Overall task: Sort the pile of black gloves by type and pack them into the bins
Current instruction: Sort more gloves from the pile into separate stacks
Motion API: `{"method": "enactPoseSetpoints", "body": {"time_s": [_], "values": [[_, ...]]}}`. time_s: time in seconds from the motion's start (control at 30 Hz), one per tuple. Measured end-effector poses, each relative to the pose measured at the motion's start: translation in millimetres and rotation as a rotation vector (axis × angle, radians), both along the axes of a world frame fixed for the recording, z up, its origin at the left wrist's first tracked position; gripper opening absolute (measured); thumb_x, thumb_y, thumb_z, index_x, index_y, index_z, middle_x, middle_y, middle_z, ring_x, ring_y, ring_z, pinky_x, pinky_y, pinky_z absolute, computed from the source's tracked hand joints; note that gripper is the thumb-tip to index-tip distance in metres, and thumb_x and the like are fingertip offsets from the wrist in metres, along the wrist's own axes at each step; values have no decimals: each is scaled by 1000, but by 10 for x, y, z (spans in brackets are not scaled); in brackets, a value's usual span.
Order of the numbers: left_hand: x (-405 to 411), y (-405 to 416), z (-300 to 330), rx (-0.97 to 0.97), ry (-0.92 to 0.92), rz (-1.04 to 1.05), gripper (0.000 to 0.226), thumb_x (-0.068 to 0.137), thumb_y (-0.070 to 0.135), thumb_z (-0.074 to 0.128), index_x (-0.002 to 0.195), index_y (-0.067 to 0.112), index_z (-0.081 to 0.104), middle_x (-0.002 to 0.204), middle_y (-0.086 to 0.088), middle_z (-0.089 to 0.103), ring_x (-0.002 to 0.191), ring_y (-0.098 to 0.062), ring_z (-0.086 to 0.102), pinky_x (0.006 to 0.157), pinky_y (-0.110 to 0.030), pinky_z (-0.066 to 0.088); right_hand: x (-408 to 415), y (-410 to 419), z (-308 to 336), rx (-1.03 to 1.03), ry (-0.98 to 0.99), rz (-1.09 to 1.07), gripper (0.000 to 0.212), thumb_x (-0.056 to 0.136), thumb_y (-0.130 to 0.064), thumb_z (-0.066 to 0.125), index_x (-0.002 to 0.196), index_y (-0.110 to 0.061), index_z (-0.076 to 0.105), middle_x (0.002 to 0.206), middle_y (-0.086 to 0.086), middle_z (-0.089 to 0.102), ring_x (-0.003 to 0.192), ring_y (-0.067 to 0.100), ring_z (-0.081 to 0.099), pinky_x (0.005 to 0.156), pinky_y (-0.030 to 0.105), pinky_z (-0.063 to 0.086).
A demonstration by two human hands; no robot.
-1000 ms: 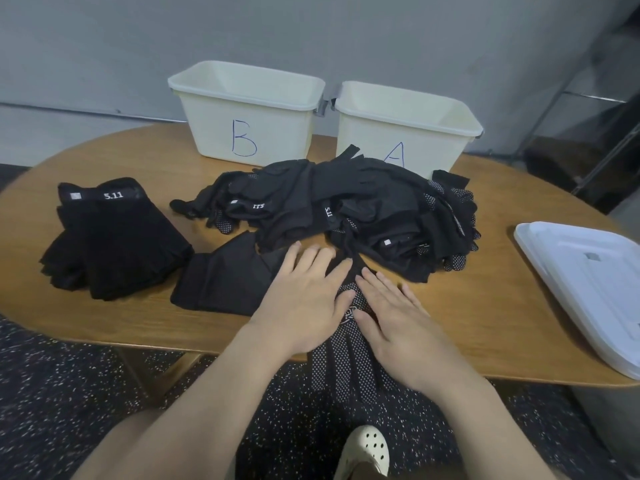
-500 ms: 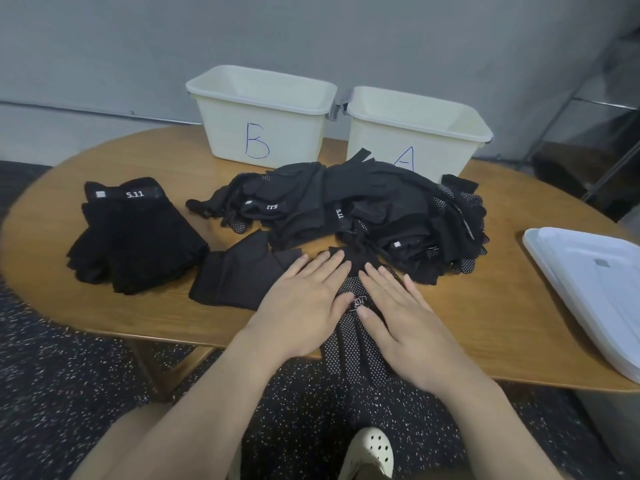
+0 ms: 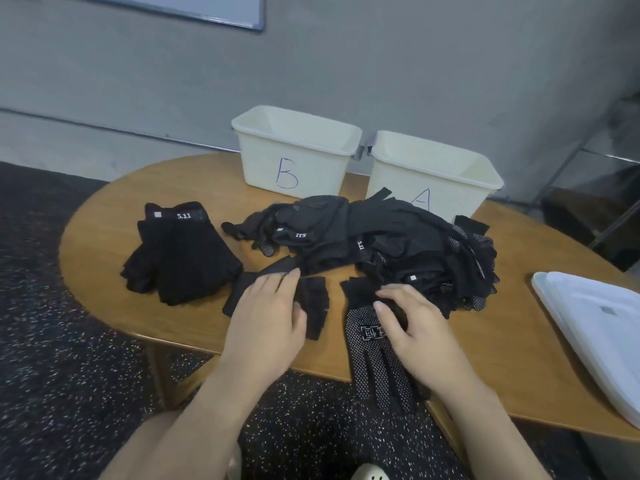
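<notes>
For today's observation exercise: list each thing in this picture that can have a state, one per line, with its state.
Bin B: upright, lid off.
Bin A: upright, lid off.
Glove pile: unsorted, heaped.
Stack of 5.11 gloves: set aside.
Dotted glove: overhanging table edge, under right hand.
Left hand: flat on plain glove.
Lid: lying on table.

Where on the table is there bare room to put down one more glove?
Bare wood lies left of bin B, behind the 5.11 stack; and between the glove pile and the white lid. It is crowded at the front middle, around the left hand and right hand.
</notes>
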State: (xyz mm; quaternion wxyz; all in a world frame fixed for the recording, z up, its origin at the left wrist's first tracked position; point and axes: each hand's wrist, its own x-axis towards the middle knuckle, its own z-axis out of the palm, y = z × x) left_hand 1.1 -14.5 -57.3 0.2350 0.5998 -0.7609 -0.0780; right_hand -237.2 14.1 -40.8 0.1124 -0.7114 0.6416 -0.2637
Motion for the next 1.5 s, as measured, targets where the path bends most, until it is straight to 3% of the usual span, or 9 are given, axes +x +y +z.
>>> {"method": "enactPoseSetpoints", "body": {"time_s": [0.17,0.37,0.6,0.8,0.93,1.03,1.17,1.37,1.5], "values": [[72,-53,-95,20,-52,-14,50,99,26,50,149,19,51,143,3,57,132,-16,47,115,-33,36,409,-562,301,-208,41,77,17,101,-26,59,111,-17,70,111,-9,65,103,13,62,97,41,50],[112,9,-95,-11,-78,-147,42,95,30,57,135,21,64,128,4,63,120,-16,52,106,-33,43,841,-1245,468,-172,286,189,34,98,-30,65,125,-11,69,129,2,66,123,24,57,107,44,42],[217,-44,-28,-9,27,-198,40,103,33,48,141,28,57,131,15,57,122,-6,45,111,-25,35,1209,-1650,518,-116,292,151,45,98,-45,60,130,-13,63,123,3,66,114,25,59,103,40,42],[243,-116,-31,-15,111,-185,43,105,35,44,147,30,48,137,16,55,127,-4,42,116,-26,31,1425,-1918,594,-53,358,214,43,102,-29,59,142,-16,59,142,3,62,129,27,56,110,41,42],[291,-133,-8,-14,149,-188,45,105,36,44,150,31,43,138,17,53,127,-3,40,116,-25,31,1506,-2037,617,-63,377,229,29,102,-24,57,128,-21,71,131,1,69,119,27,62,104,40,48],[343,-146,2,-29,180,-172,46,105,35,46,150,32,41,134,18,54,125,-2,41,115,-24,32,1503,-2089,638,-83,305,189,24,102,-22,55,113,-23,76,115,2,74,108,28,64,92,39,52],[356,-140,4,-21,194,-161,45,104,34,48,149,31,44,130,17,56,121,-3,44,113,-26,36,1450,-2144,725,-132,145,118,22,101,-24,55,109,-24,76,108,0,76,105,26,66,90,42,54],[321,-121,28,-33,194,-151,43,103,33,49,145,30,49,126,17,58,118,-4,46,110,-27,38,1346,-2066,1122,-237,-186,78,17,99,-19,59,95,-23,75,88,-12,70,83,8,63,80,27,49],[282,-112,27,-43,208,-138,42,104,34,49,145,32,48,127,20,56,120,-1,45,113,-28,35,1219,-1848,1456,-268,-298,72,17,98,-22,58,88,-23,72,84,-13,71,71,2,62,73,27,51]]}}
